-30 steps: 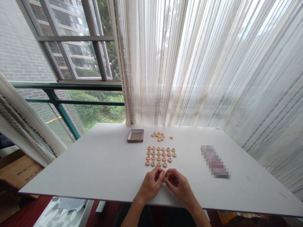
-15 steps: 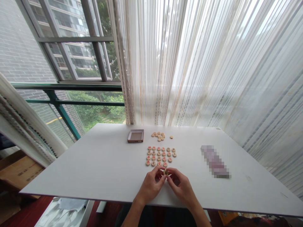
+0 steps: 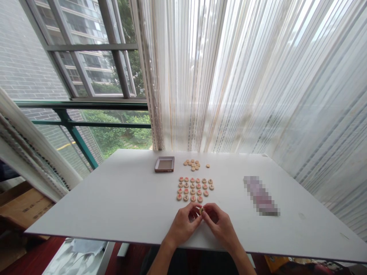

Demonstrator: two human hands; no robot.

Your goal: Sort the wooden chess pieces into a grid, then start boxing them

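Between the fingertips of both hands, just above the table's near side, is a round wooden Chinese chess piece [image 3: 202, 211] with a dark character facing me. My left hand [image 3: 185, 223] pinches it from the left and my right hand [image 3: 219, 222] from the right; the fingers cover part of its face. Just beyond my hands, rows of Chinese chess pieces [image 3: 192, 191] lie face up, some with red characters and some with black. Farther back sits a loose cluster of pieces [image 3: 193, 163], no characters visible on them, with a single piece [image 3: 208, 166] to its right.
A shallow open box [image 3: 164, 165] stands at the back left of the white table [image 3: 114, 198]. To the right lies a pixelated flat item [image 3: 260, 195]. Sheer curtains [image 3: 200, 95] hang behind the table, and cardboard boxes [image 3: 25, 208] are on the floor at left.
The held piece has turned slightly and shifted a little right and toward me, with more of its face covered by fingers. The pieces on the table have not moved.
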